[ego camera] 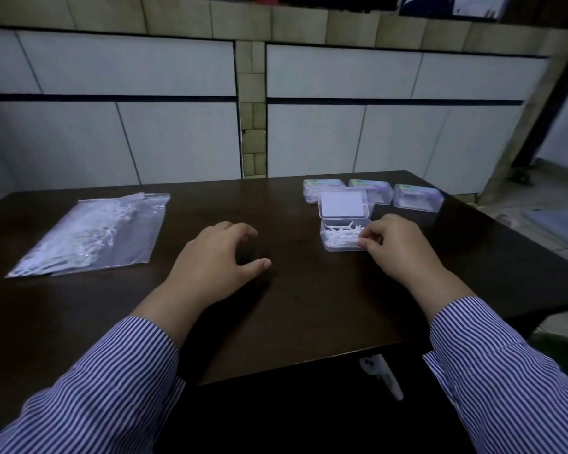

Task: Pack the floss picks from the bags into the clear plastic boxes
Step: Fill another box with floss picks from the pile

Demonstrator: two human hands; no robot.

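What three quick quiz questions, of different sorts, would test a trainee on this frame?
1. True or false: the open box already holds floss picks.
2. How many closed boxes stand behind it?
3. Which hand is at the open box: A left hand, B right hand?

Key: 1 true. 2 three. 3 B; the left hand hovers empty over the table, right of the bag.
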